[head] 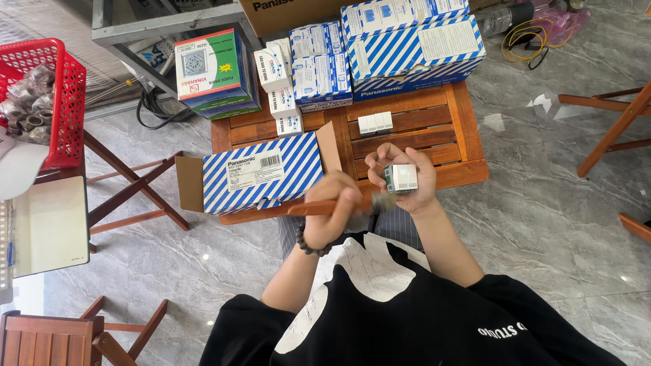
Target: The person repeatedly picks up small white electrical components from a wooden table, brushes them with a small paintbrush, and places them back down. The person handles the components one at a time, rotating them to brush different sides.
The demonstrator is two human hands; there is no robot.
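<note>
A person in a black printed shirt sits at a low slatted wooden table (461,135), the left hand (332,215) closed around the smooth reddish-brown handle of a small paintbrush (339,205). Its pale bristles meet the side of a boxy white plastic switch module (401,177), which the right hand (415,193) grips in curled fingers just above the table's near edge. The brushing of this piece looks to be midway. At the near left corner a blue-and-white striped cardboard carton (261,173) lies with its brown flaps open. Three matching white modules (375,123) sit side by side at mid-table; whether they are finished or waiting cannot be told. Along the far edge stand glossy stacked striped boxes (413,47) and a green-and-white box (215,71).
</note>
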